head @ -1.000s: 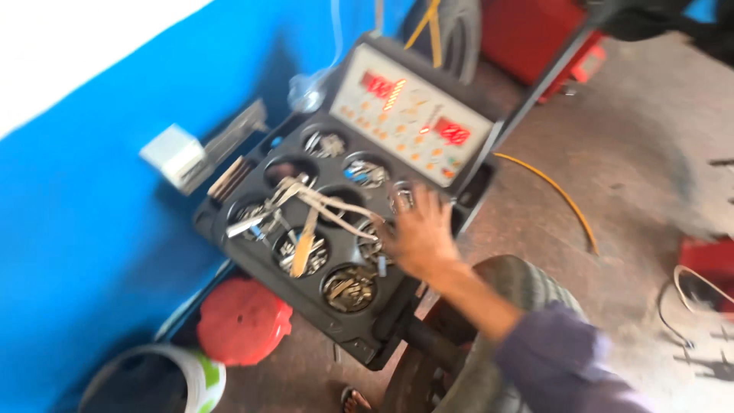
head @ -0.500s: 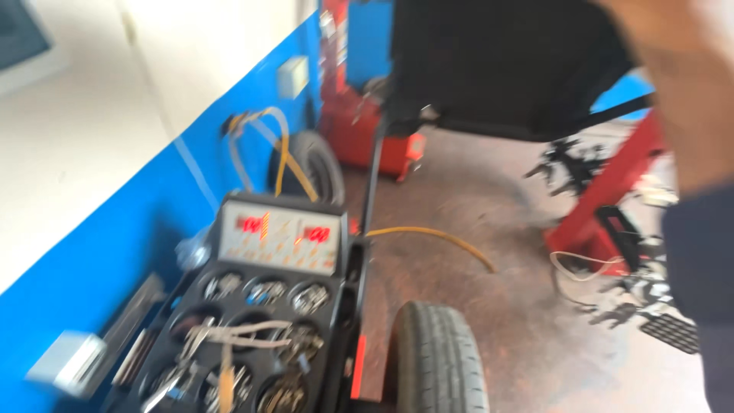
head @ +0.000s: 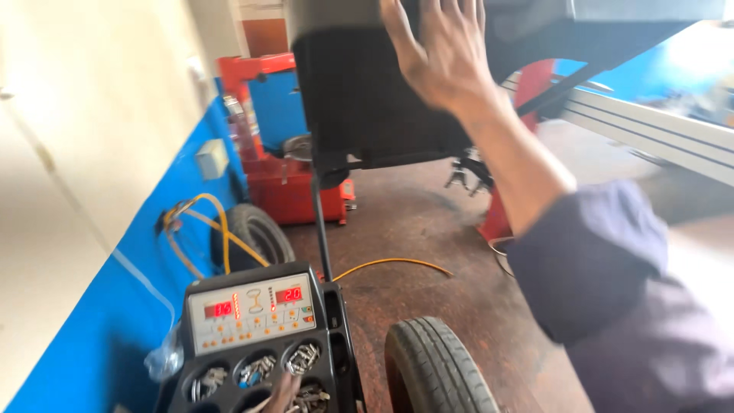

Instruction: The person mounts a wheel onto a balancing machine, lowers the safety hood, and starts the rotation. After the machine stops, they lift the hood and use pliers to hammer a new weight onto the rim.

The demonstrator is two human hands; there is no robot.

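Right hand [head: 443, 57] raised, fingers [head: 397, 34] spread flat against black wheel guard hood [head: 367, 99] overhead, gripping nothing. Hood above and ahead, long axis crosswise. Left hand [head: 281, 394] low at weight tray [head: 252, 375]; grip unclear.

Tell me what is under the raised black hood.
Under the black hood, which the right hand touches, stands a tyre beside the machine's control panel and its round trays of small metal pieces. The tyre's lower part is out of frame.
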